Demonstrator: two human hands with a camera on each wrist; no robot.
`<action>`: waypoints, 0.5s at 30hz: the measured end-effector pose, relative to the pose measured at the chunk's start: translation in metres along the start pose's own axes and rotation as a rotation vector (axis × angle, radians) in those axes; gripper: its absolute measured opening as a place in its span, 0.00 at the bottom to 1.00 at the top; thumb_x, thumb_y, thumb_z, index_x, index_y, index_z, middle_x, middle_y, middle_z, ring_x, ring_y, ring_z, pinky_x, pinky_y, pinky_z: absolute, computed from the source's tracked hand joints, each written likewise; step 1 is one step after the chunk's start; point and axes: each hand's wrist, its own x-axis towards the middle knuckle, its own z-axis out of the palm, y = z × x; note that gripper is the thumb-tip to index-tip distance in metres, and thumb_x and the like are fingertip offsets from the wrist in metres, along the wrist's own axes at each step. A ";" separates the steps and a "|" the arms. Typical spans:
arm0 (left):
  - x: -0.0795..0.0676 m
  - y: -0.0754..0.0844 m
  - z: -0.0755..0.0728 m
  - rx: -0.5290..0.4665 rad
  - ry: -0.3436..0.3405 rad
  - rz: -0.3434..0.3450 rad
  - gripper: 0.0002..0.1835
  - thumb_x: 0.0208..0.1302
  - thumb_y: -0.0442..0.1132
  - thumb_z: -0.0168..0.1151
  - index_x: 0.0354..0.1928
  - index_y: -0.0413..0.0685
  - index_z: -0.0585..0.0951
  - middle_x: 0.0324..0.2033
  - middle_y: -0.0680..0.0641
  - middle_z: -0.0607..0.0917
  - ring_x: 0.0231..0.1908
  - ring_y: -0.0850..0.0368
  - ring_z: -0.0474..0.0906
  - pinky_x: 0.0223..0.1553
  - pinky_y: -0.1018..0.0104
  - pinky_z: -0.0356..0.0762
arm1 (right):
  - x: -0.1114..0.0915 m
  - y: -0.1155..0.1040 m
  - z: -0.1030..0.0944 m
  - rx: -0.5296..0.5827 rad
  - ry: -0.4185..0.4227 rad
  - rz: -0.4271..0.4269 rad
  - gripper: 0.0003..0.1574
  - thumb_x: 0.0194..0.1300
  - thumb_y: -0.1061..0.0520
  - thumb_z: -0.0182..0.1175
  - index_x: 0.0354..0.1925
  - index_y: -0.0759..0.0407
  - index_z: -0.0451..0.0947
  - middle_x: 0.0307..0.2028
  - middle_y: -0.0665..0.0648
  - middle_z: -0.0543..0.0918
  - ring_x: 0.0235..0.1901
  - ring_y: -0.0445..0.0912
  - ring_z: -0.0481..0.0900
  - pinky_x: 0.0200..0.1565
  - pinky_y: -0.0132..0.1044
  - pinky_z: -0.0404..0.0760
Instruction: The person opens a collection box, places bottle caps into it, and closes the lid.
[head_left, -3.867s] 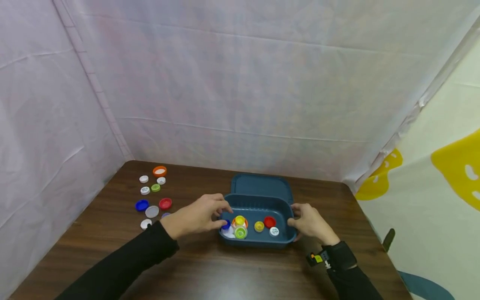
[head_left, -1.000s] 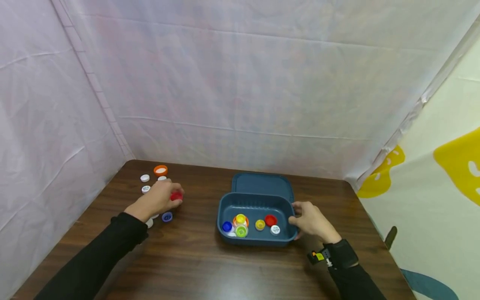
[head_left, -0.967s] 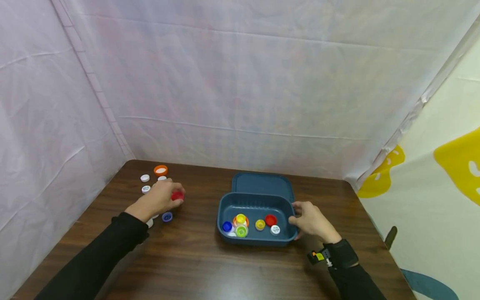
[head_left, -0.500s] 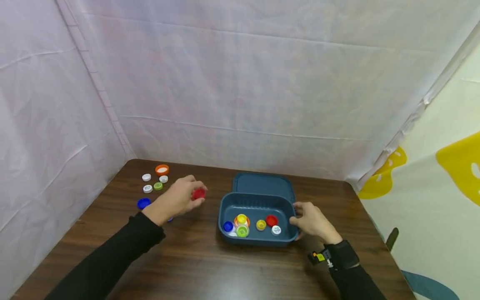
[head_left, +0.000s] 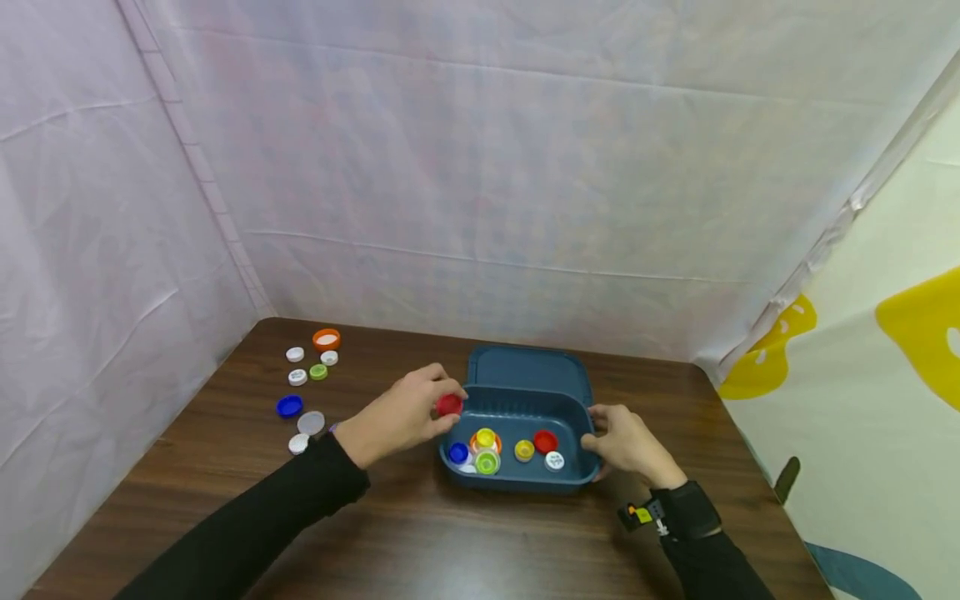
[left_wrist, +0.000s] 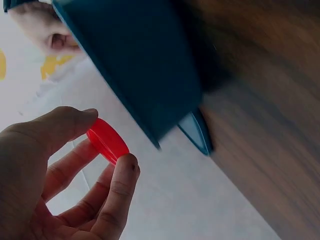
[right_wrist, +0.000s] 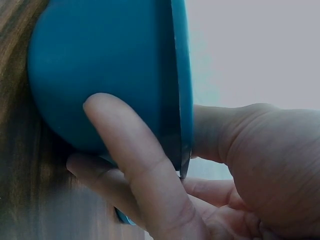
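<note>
Between the thumb and a finger of my left hand [head_left: 405,417] is a red bottle cap [head_left: 449,405], pinched by its edges at the left rim of a dark blue plastic box [head_left: 517,483]. In the left wrist view the red cap [left_wrist: 107,141] is held just outside the box wall [left_wrist: 135,65]. My right hand [head_left: 630,446] grips the box's right rim, thumb over the inside and fingers along the outer wall [right_wrist: 100,60]. Inside the box lie a blue cap [head_left: 458,452], a green cap [head_left: 487,462], yellow caps [head_left: 524,451], a red cap [head_left: 545,442] and a white cap [head_left: 555,461].
Several loose caps lie on the wooden table's left side, among them an orange cap [head_left: 326,339], a blue cap [head_left: 289,406] and a clear lid [head_left: 311,422]. Behind the box lies its blue lid [head_left: 529,371]. White sheeting [head_left: 480,208] closes off the back.
My left hand has picked up the red cap from the cluster on the left and carried it rightward to the box. My right hand stays on the box rim.
</note>
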 end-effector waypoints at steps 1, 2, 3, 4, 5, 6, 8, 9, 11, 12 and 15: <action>0.001 0.003 0.003 -0.003 -0.014 0.006 0.15 0.76 0.41 0.82 0.60 0.49 0.94 0.50 0.45 0.86 0.43 0.56 0.85 0.49 0.64 0.96 | 0.000 0.000 0.000 0.001 -0.001 0.001 0.39 0.76 0.66 0.68 0.80 0.79 0.72 0.70 0.83 0.85 0.25 0.52 0.93 0.30 0.49 0.96; 0.002 0.006 0.005 -0.003 -0.028 0.009 0.16 0.76 0.42 0.82 0.61 0.49 0.94 0.50 0.45 0.86 0.44 0.56 0.85 0.50 0.63 0.96 | 0.000 0.000 0.000 -0.001 -0.004 0.000 0.39 0.77 0.66 0.68 0.80 0.79 0.72 0.70 0.83 0.85 0.26 0.52 0.93 0.30 0.49 0.96; 0.004 0.008 0.008 -0.001 -0.041 0.015 0.16 0.76 0.41 0.82 0.61 0.49 0.94 0.50 0.45 0.86 0.44 0.56 0.84 0.50 0.62 0.96 | 0.000 0.000 0.000 0.004 -0.002 0.008 0.39 0.77 0.66 0.68 0.80 0.78 0.72 0.70 0.82 0.85 0.26 0.52 0.94 0.30 0.49 0.96; 0.005 0.010 0.010 0.001 -0.057 0.021 0.16 0.76 0.42 0.82 0.61 0.49 0.93 0.51 0.45 0.86 0.45 0.56 0.84 0.51 0.62 0.96 | 0.000 0.000 0.000 0.002 -0.004 0.008 0.39 0.77 0.66 0.68 0.80 0.78 0.72 0.71 0.82 0.85 0.26 0.52 0.94 0.30 0.49 0.96; 0.006 0.011 0.013 0.007 -0.074 0.026 0.16 0.76 0.42 0.82 0.62 0.49 0.93 0.51 0.45 0.86 0.45 0.56 0.84 0.52 0.61 0.96 | 0.000 0.000 0.000 0.004 -0.003 0.010 0.40 0.77 0.66 0.68 0.80 0.78 0.72 0.71 0.83 0.84 0.26 0.52 0.94 0.30 0.49 0.96; 0.008 0.013 0.015 0.014 -0.091 0.032 0.17 0.77 0.42 0.82 0.62 0.49 0.93 0.52 0.44 0.87 0.46 0.56 0.84 0.53 0.60 0.96 | 0.000 0.000 0.000 0.003 -0.005 0.011 0.40 0.77 0.66 0.68 0.81 0.78 0.71 0.71 0.82 0.84 0.26 0.52 0.94 0.30 0.48 0.96; 0.010 0.014 0.019 0.024 -0.121 0.039 0.18 0.76 0.43 0.82 0.63 0.48 0.93 0.54 0.44 0.87 0.49 0.54 0.86 0.57 0.58 0.96 | 0.000 0.000 0.000 -0.001 -0.008 0.010 0.40 0.77 0.66 0.68 0.81 0.79 0.71 0.71 0.83 0.84 0.26 0.52 0.94 0.30 0.48 0.96; 0.010 0.015 0.020 0.028 -0.134 0.043 0.18 0.76 0.43 0.82 0.63 0.48 0.93 0.55 0.43 0.88 0.50 0.53 0.87 0.58 0.57 0.96 | 0.000 0.000 0.000 0.003 -0.005 0.015 0.40 0.77 0.66 0.68 0.81 0.79 0.71 0.71 0.83 0.84 0.26 0.52 0.94 0.30 0.48 0.95; 0.011 0.016 0.023 0.031 -0.147 0.047 0.19 0.76 0.44 0.82 0.64 0.48 0.93 0.57 0.42 0.89 0.54 0.52 0.89 0.61 0.55 0.95 | 0.000 0.001 0.000 0.006 -0.005 0.016 0.40 0.77 0.66 0.68 0.81 0.79 0.71 0.71 0.83 0.83 0.26 0.53 0.94 0.30 0.48 0.95; 0.011 0.016 0.023 0.028 -0.150 0.046 0.20 0.77 0.45 0.82 0.65 0.48 0.93 0.58 0.42 0.89 0.55 0.52 0.89 0.62 0.55 0.95 | 0.000 0.001 0.000 0.006 -0.007 0.014 0.40 0.77 0.66 0.68 0.81 0.79 0.71 0.71 0.83 0.84 0.27 0.52 0.94 0.30 0.48 0.96; 0.011 0.015 0.023 0.020 -0.134 0.045 0.20 0.77 0.45 0.82 0.65 0.49 0.93 0.59 0.42 0.89 0.55 0.52 0.88 0.61 0.55 0.95 | 0.000 0.001 0.000 0.011 -0.006 0.012 0.40 0.77 0.66 0.68 0.80 0.79 0.71 0.71 0.83 0.84 0.28 0.52 0.94 0.30 0.49 0.96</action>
